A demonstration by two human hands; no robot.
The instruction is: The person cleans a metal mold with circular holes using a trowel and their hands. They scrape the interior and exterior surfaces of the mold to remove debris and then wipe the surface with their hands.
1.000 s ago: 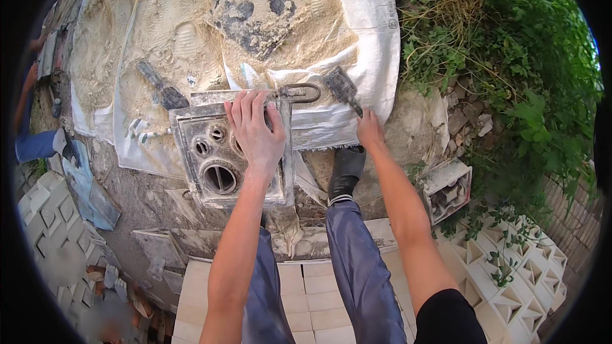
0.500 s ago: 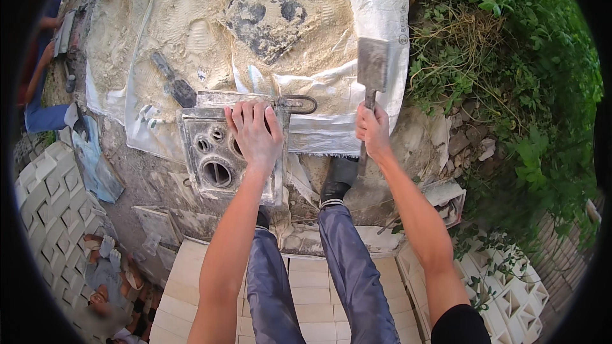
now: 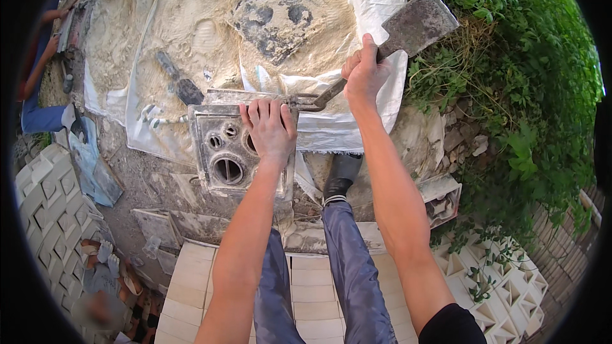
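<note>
Scraper (image 3: 419, 23) tilted rightward | blade up-right of right grip (image 3: 366, 78), wrapped round handle (image 3: 331, 93) | left grip (image 3: 271, 134) loosely spread over mould (image 3: 205, 121)

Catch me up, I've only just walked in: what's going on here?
The person's left hand rests on a grey, square, dusty metal-looking box with round holes. The right hand grips a grey, rectangular-bladed tool that points ahead and to the right. A small dark flat-bladed tool lies beyond the box on sand-covered white sheeting.
</note>
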